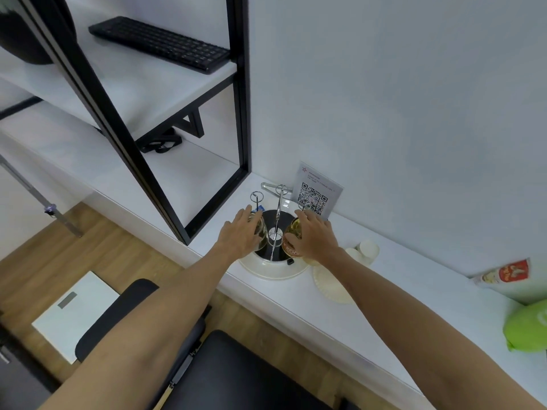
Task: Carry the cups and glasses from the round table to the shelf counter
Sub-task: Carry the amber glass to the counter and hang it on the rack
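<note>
On the white shelf counter [384, 297] stands a round cup rack with a white rim [275, 275], a black disc and metal pegs. My left hand [239, 235] holds a clear glass [262, 232] on the rack's left side. My right hand [313, 236] grips an amber glass with red lettering [291, 241] on the rack's right side. Both glasses lie mostly hidden under my fingers. Whether they rest on the rack or hang just above it cannot be told.
Paper cups [365, 251] lie on the counter right of the rack, with a ribbed paper plate [331, 287] in front. A QR-code sign [315, 193] leans on the wall. A black shelf frame [189, 229] stands left; a green bag [528, 329] far right; a black chair [231, 371] below.
</note>
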